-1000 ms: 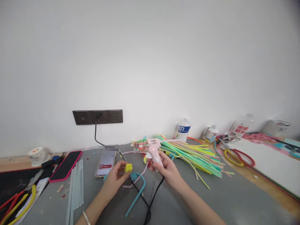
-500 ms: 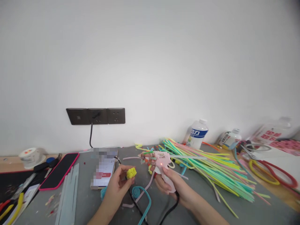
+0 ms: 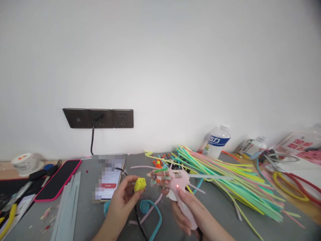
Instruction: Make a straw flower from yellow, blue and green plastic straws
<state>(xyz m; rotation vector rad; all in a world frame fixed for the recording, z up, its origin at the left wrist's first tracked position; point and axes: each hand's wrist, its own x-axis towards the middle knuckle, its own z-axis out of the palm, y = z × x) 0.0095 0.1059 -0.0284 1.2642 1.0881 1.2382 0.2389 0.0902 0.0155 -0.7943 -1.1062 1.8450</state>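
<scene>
Between the thumb and fingers of my left hand [image 3: 124,198] is a small bumpy yellow piece [image 3: 140,184], its exact kind unclear. My right hand [image 3: 187,210] is wrapped round the handle of a pink hot glue gun [image 3: 181,187]. The gun's glue-crusted nozzle points left, close to the yellow piece but apart from it. A red light glows on its body, and a clear glue stick [image 3: 208,176] sticks out of the back. Below the hands lies a turquoise pipe cleaner [image 3: 158,221] with a coiled end.
Many coloured pipe cleaners [image 3: 233,187] spread to the right, before a white bottle [image 3: 217,142]. At left are glue sticks [image 3: 66,207], a pink-edged phone [image 3: 59,180] and a lit phone [image 3: 107,187]. A black cable [image 3: 139,222] runs beneath my hands.
The glue gun's handle has swung lower and to the right, its nozzle nearer the yellow piece. My left hand keeps its hold. The whole view has shifted slightly.
</scene>
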